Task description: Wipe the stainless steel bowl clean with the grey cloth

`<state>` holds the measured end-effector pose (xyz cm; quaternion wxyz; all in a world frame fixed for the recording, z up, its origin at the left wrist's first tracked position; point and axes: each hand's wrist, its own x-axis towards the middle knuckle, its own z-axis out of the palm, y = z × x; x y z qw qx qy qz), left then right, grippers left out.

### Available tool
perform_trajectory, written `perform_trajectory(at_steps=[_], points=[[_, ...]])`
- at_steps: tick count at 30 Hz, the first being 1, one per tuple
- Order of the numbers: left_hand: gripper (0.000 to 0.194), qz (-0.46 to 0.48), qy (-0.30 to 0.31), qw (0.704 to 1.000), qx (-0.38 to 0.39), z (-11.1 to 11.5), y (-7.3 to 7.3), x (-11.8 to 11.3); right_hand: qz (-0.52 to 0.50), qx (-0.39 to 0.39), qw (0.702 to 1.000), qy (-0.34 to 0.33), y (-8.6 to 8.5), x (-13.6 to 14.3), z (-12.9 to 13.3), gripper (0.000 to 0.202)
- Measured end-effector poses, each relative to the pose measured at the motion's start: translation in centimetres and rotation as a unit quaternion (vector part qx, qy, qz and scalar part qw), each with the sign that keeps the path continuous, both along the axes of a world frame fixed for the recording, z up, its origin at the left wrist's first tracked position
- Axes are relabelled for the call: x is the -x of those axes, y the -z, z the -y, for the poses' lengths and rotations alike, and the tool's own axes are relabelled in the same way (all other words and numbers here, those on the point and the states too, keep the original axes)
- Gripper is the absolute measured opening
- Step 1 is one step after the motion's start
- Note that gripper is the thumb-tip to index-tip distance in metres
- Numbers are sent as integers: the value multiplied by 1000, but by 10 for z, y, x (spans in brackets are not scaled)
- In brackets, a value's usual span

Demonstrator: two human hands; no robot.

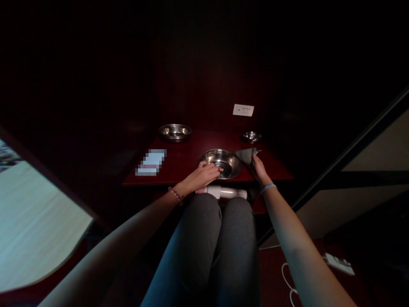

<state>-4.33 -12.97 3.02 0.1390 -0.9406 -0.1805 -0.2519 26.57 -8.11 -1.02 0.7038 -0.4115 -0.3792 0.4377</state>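
A shiny metal bowl (231, 162) rests near the front edge of the dark red table (198, 145). Over its left side lies my left hand (206, 174), with fingers reaching inside the rim; whether they pinch anything is too small to tell. To the right of the bowl, my right hand (259, 167) is closed on a grey cloth (245, 156), thumb on top. A wider metal bowl (175, 133) stands at the back left, and a small metal bowl (252, 137) at the back right.
A blurred-out pale rectangle (151, 162) lies on the table's left. A white cylindrical object (233, 192) is below the front edge, above my knees. A wall socket (243, 110) is behind. A light wooden tabletop (35, 226) stands left; a power strip (339, 263) lies lower right.
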Motion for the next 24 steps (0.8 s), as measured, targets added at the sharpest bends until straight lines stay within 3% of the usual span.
perform_trajectory(at_steps=[6,10,14,17,21,24], points=[[24,26,-2,999,43,-1,-3,3,97,-20,995,10,-2,6,10,49],[23,53,-12,994,97,3,-4,7,108,-17,993,30,-16,8,20,54],[54,144,-61,972,174,14,3,10,181,-82,979,46,-41,17,33,55],[62,266,-124,927,233,17,17,7,317,-126,937,73,-59,29,43,49],[70,385,-156,858,301,7,37,-2,515,-202,833,21,-78,46,56,36],[73,397,-145,845,328,-1,43,-7,585,-212,783,-10,-83,52,61,36]])
